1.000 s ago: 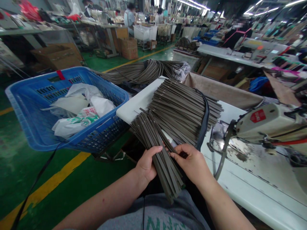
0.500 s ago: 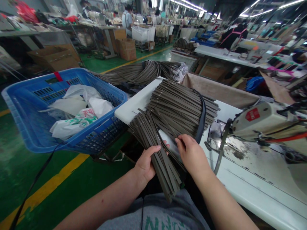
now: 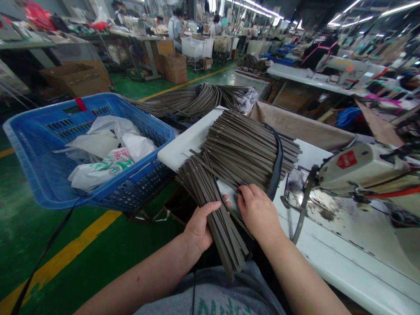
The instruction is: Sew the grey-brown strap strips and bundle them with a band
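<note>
My left hand (image 3: 203,221) is closed around a bundle of grey-brown fabric strips (image 3: 215,210), thumb on top, the bundle slanting from the table's corner toward my lap. Beside it, my right hand (image 3: 257,210) pinches the near end of a single strip (image 3: 223,173), whose far end lies across the top of the bundle. A larger pile of the same strips (image 3: 246,144) lies on the white sewing table (image 3: 187,140) just beyond both hands. A dark band (image 3: 277,162) runs across the right part of that pile.
On the right of the table stands a sewing machine (image 3: 354,166). To the left is a blue plastic basket (image 3: 29,144) holding white plastic bags (image 3: 101,173). Long coiled strips (image 3: 193,100) lie behind the table. Other people sit at machines farther off.
My right hand has shifted slightly, its fingers now more curled. The strip at its fingertips has swung left, its far end now over the bundle. My left hand keeps its grip.
</note>
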The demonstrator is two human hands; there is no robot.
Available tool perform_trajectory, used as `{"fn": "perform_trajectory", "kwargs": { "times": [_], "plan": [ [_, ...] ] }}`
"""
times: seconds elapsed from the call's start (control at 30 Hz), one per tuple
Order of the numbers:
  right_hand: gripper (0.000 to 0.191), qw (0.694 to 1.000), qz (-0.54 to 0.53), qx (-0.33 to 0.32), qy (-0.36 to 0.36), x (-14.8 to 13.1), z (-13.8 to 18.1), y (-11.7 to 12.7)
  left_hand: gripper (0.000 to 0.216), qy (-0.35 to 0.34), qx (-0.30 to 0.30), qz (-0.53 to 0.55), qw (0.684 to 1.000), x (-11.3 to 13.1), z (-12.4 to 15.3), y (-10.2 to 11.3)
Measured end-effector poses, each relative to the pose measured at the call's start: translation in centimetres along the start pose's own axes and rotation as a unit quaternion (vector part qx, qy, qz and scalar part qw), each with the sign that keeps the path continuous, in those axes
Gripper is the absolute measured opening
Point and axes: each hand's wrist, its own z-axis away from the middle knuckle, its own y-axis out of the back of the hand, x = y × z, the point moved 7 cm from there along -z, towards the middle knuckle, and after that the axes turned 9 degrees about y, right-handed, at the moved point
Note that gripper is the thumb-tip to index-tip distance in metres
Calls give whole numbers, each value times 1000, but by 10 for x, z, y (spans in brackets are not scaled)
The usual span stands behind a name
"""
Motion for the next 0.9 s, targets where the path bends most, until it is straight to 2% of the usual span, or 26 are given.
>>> {"fn": "perform_trajectory", "kwargs": {
  "times": [0.13,0.33,0.43,0.5,0.6,0.67,0.77,0.83,0.9],
  "plan": [
    [16,997,-43,-57,-14,-15,8,4,38,-14,1,-1,1000,-1,3,-1],
    [48,986,-23,-139,90,-53,19,7,39,-14,-9,28,999,-1,0,4],
    [51,983,-4,-158,97,-62,21,8,36,-33,5,26,999,0,-2,6],
    [49,984,-23,-148,98,-61,20,11,35,-43,29,21,998,0,-4,8],
    [35,983,-121,-111,88,-45,13,14,33,-44,61,17,997,-1,-4,13],
    [35,983,-156,-73,68,-24,7,14,32,-39,54,16,998,-2,-4,12],
    [25,998,-62,23,-6,15,1,15,33,-32,17,22,999,-1,-1,8],
    [37,999,-6,27,-24,30,1,7,34,-29,-1,33,999,0,1,7],
    [40,999,-10,14,-28,37,3,-3,35,-31,-9,48,998,3,2,8]
  ]
}}
